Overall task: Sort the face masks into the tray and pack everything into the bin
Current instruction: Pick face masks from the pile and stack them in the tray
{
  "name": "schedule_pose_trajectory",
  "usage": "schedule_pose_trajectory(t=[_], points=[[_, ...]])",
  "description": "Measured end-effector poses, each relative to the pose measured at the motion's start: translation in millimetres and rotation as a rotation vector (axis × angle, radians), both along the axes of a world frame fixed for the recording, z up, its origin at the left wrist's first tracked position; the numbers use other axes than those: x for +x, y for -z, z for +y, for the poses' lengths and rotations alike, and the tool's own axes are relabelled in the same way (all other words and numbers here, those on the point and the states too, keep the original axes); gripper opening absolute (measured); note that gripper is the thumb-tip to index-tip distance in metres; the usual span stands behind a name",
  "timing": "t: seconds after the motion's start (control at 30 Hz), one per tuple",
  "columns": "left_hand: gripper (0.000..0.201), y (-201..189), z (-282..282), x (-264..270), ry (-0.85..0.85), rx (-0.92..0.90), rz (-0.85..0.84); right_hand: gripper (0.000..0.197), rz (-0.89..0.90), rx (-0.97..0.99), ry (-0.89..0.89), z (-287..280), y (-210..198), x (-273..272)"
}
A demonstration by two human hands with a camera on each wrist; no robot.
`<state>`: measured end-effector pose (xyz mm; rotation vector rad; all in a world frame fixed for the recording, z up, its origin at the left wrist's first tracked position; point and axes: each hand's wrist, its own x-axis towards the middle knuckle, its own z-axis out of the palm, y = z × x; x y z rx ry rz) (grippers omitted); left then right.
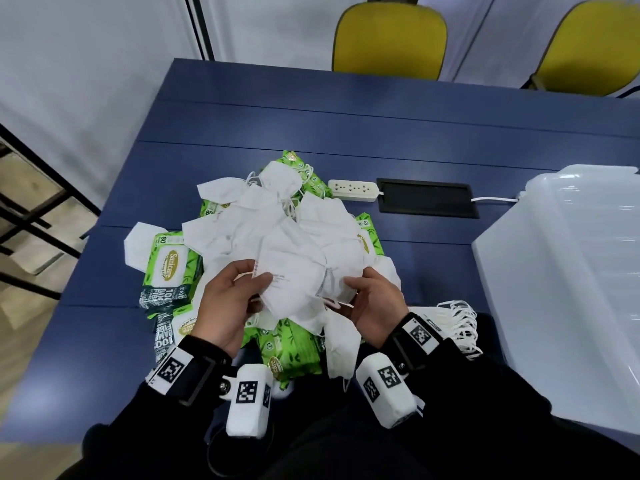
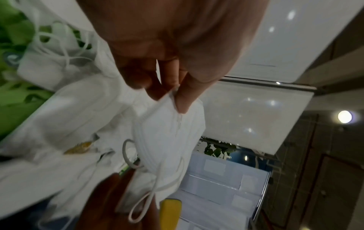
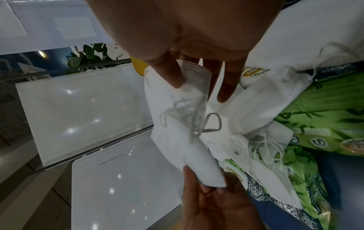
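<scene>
Both hands pinching this face mask (image 1: 294,289), left hand (image 1: 228,303) and right hand (image 1: 377,306), I should lift gently so loops don't snag the pile (image 1: 277,216)

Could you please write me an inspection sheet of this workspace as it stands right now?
Surface: blue table, with a black recessed panel.
Job's things: loose white face masks heaped over green wet-wipe packs; a stack of masks lies by the right wrist; translucent bin at the right edge. Tray: none that I can make out.
Clutter: white power strip behind the heap.
Grippers: left hand and right hand each pinch an edge of one held mask above the heap.
Cables: white cord runs from near the panel toward the bin.
Surroundings: two yellow chairs beyond the table; dark frame on the left.
</scene>
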<state>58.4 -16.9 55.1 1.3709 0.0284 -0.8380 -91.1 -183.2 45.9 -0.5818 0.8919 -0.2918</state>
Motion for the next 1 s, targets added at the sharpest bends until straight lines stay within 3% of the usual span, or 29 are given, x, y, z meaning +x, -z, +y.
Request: schedule_pose_trajectory(t=[0.13,0.2,0.37,0.53,0.67,0.73,0.87,1.0], points=[[0.014,-7.9,3.0,-8.5,0.056,-0.257,0.279,0.028,0.031,-0.025,0.033,13.2,1.7,7.7],[0.009,-7.3,1.5,-13.3,0.051,-0.322,0.338,0.034,0.005,-0.005,0.040,19.9,1.2,12.4],[0.019,13.8,-2.3,-17.1,0.059,-0.042,0.075,0.047,-0.086,-0.023,-0.099,34.9,-6.7,16.4],[0.021,16.9,2.1,-5.9,0.050,-0.050,0.035,0.042,-0.004,-0.061,-0.239,39.7,-0.6,12.8],[0.027,21.2,5.2,2.7,0.049,0.001,-0.096,0.037,0.012,0.041,-0.140,32.0,0.2,14.3],[0.029,26.8,8.2,7.9,0.035,0.024,-0.147,0.045,0.009,0.035,-0.112,24.4,-2.1,15.9],[0.036,27.9,12.5,11.7,0.083,0.077,-0.298,0.061,0.090,-0.247,-0.232,19.1,-0.1,20.2],[0.032,25.1,13.2,10.6,0.196,0.071,-0.362,0.041,0.154,-0.641,-0.539,19.2,6.5,28.7]])
